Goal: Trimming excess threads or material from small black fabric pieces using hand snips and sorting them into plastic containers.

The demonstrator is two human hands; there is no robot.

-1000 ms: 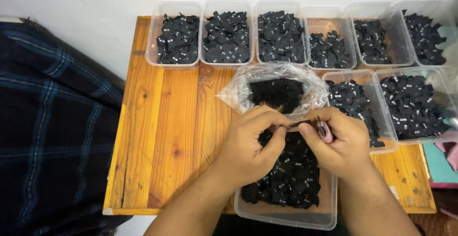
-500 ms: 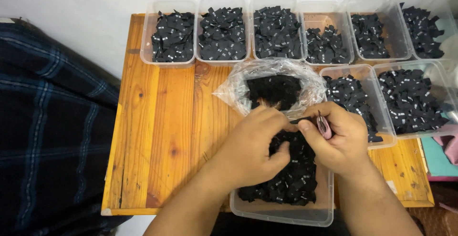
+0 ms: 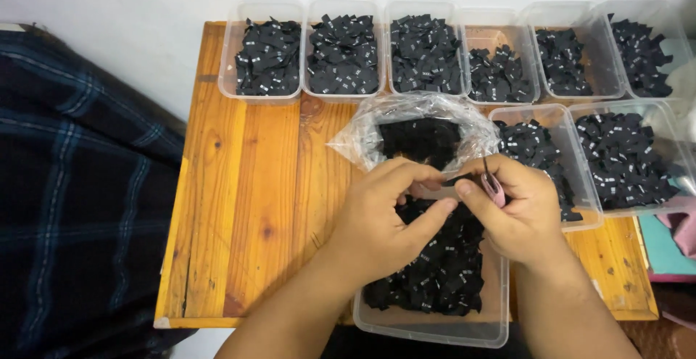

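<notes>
Both hands met over a clear plastic tub (image 3: 435,330) of small black fabric labels (image 3: 435,272) at the front edge of the wooden table (image 3: 246,207). Left hand (image 3: 380,217) had its fingers curled narrow, pinching one label against the right hand (image 3: 518,210), which was closed around a small pink tool (image 3: 493,188), its dark tip pointing up. Behind them sat an open clear plastic bag (image 3: 424,130) of more labels. Six tubs (image 3: 264,11) of labels lined the back edge, two further tubs (image 3: 580,178) stood right, and dark plaid cloth (image 3: 80,185) lay beside the table's left side.
</notes>
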